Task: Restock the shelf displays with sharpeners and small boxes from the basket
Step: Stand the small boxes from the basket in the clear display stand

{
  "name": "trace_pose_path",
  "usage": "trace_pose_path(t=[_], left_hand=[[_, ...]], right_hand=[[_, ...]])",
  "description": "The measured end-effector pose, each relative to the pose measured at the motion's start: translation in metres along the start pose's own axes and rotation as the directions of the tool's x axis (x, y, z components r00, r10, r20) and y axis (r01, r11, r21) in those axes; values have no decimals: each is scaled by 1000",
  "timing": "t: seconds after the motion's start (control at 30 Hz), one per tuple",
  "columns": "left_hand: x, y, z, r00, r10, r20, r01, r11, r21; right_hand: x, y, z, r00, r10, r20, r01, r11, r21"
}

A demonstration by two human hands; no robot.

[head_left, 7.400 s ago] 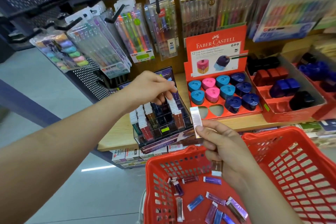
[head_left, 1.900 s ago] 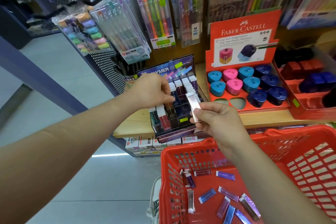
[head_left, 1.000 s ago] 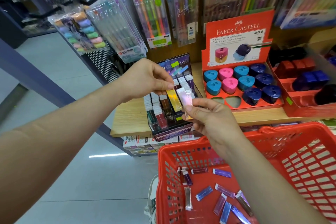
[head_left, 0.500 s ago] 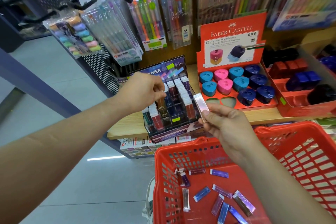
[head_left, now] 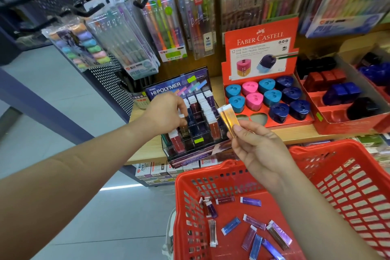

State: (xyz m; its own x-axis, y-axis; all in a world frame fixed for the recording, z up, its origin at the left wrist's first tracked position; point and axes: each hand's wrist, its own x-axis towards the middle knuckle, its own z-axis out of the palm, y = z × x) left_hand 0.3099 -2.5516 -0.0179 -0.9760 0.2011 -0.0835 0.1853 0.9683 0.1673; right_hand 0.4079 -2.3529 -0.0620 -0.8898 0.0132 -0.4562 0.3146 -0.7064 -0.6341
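Left hand (head_left: 166, 112): fingers curled, tips down among the upright boxes in the rack (head_left: 185, 148). Whether they pinch one I cannot tell.
Right hand (head_left: 259, 150): thumb and curled fingers pinch the lower end of the gold boxes (head_left: 228, 118), two slim ones pressed flat together.
Gold boxes: held tilted in the air between rack and tray (head_left: 259, 36), above the basket's far rim. They are thin and oblong, with a glossy foil sheen and white upper ends.
Rack: clear plastic case with a dark printed back card. Its small compartments hold slim boxes standing on end, white caps up, in dark red, navy and black.
Basket (head_left: 348, 186): red plastic, lattice walls, solid floor.
Loose boxes (head_left: 251, 201): scattered flat on the basket floor, shiny purple and blue.
Tray: red card with a tall printed header and moulded wells. The two front-left wells are vacant.
Sharpeners (head_left: 272, 96): rounded triangles in teal, pink and dark blue, each with two holes on top, standing in the tray wells.
Second tray (head_left: 348, 126): red card, just right of the first, with blocky red, blue and black items.
Shelf (head_left: 145, 150): pale wood board. Rack and trays stand on it.
Pen packs (head_left: 168, 27): clear sleeves hanging on black hooks above.
Floor (head_left: 52, 101): smooth grey tiles.
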Motion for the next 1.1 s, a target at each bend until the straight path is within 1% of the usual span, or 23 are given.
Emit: trace_pose_path(t=[0.1,0.2,0.23,0.33,0.4,0.43,0.47,0.5,0.53,0.57,0.6,0.63,0.7,0.77,0.83,0.9,0.97,1.03,1.07,1.1], left_hand=[[0,2,-2,997,16,76,-17,1000,11],[-1,4,-11,999,40,35,-38,998,-58],[0,3,-13,998,59,20,-58,997,-41],[-2,3,-13,993,105,61,-112,987,113],[-1,5,-15,992,104,73,-116,973,199],[-2,9,-19,993,100,57,-108,982,158],[-4,14,-25,996,70,55,-70,997,-13],[-7,21,-30,995,34,94,-6,959,-282],[-11,30,-35,983,28,183,76,841,-536],[-15,37,-38,963,58,263,144,713,-686],[-17,43,-38,950,95,299,165,659,-734],[-17,47,-36,946,113,304,161,651,-742],[-17,51,-32,953,99,285,153,657,-738],[-14,52,-32,951,75,300,186,639,-746],[-13,55,-33,945,80,316,199,626,-754],[-8,61,-33,967,90,240,127,646,-753],[-1,68,-32,991,82,110,17,724,-690],[5,72,-30,996,92,-5,-81,854,-514],[6,74,-28,993,115,-35,-119,905,-409],[5,75,-26,989,143,-48,-150,933,-326]], right_hand=[[-1,-1,1,999,33,15,-34,996,84],[-3,-4,1,997,63,41,-67,992,110],[-3,-3,1,997,65,48,-69,992,107],[-3,-1,1,997,57,60,-63,993,101],[-3,-1,2,997,47,58,-52,995,83],[-4,-1,2,998,41,57,-44,997,64],[-4,-1,3,998,34,59,-36,999,38],[-5,-1,3,998,26,63,-27,1000,8],[-5,-1,4,998,17,65,-16,1000,-23],[-5,-1,5,998,7,65,-4,999,-52],[-6,-1,6,998,-4,65,9,997,-79],[-6,-1,7,998,-14,65,21,994,-104],[-6,0,10,997,-38,69,49,987,-155],[-6,0,10,995,-72,74,86,975,-205],[-4,-1,9,991,-108,76,123,961,-248],[-2,-4,7,988,-142,55,151,949,-275],[2,-10,2,984,-179,-10,168,940,-297],[5,-18,-7,975,-203,-87,169,940,-296],[6,-22,-12,972,-204,-118,164,944,-286],[7,-24,-18,969,-200,-142,154,947,-280]])
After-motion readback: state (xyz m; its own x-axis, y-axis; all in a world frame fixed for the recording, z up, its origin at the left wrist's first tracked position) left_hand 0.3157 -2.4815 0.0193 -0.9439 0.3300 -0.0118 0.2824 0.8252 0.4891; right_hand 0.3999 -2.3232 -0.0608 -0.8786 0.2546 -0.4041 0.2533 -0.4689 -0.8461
